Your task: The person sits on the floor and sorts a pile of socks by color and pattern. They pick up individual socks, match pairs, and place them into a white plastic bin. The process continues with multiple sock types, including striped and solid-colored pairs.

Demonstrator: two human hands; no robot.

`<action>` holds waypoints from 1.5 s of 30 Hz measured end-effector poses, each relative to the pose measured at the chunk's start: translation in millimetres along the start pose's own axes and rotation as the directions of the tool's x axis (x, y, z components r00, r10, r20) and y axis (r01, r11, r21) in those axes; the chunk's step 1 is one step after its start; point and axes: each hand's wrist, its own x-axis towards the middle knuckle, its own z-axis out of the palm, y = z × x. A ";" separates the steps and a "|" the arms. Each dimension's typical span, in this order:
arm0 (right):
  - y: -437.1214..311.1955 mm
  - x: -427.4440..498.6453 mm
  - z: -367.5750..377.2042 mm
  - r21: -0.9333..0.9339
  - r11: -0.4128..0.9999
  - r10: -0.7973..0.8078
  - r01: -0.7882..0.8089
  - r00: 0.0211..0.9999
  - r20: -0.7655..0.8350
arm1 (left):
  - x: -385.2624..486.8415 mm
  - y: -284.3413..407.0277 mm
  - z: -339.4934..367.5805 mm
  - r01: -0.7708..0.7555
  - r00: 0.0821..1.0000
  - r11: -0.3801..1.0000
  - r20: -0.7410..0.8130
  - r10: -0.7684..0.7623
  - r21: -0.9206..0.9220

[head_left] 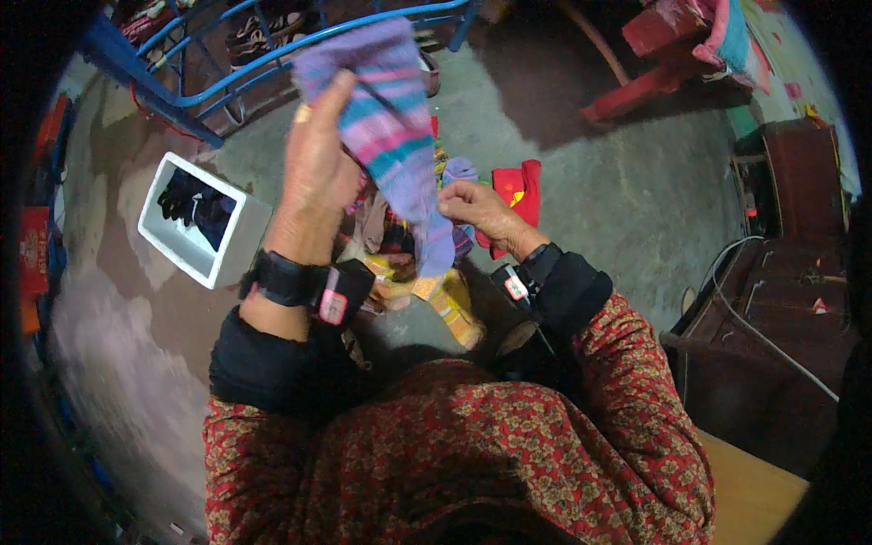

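Note:
A striped purple, pink and teal sock [392, 139] hangs stretched between my hands. My left hand [319, 153] grips it near its wide upper end, the thumb lying on the knit. At the sock's right edge, my right hand [484, 210] has its fingers bent; whether they pinch the fabric is unclear. Below lies a pile of mixed socks on the floor, with a yellow patterned sock [458, 310] nearest me and a brownish one [370, 221] partly behind my left hand. Red socks [523, 194] lie just beyond my right hand.
A white foam box [255, 235] holding dark items stands on the floor at left. Behind it is a blue metal frame [320, 34] with shoes [262, 37] beneath. Dark wooden furniture [770, 320] with a pale cable stands at right; a red wooden piece [640, 88] is at upper right.

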 end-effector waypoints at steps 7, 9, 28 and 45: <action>109.9 -9.1 -30.7 -0.788 0.600 -0.063 -0.140 0.973 -0.222 | 18.5 48.0 -30.2 -0.220 0.971 0.968 -0.121 0.206 -0.123; 107.5 -9.8 -25.4 -0.873 0.455 0.093 -0.178 0.984 -0.152 | 18.1 49.1 -34.6 -0.217 0.969 0.971 -0.140 0.202 -0.102; -106.0 -12.5 -6.6 -0.049 0.934 -0.350 0.353 0.884 -0.308 | 18.1 32.0 -20.1 -0.143 0.984 0.989 -0.103 0.145 0.024; -134.7 -25.1 30.8 0.463 0.831 -0.193 0.307 0.941 -0.278 | -30.9 -35.0 17.2 0.419 0.876 0.906 0.236 -0.420 0.055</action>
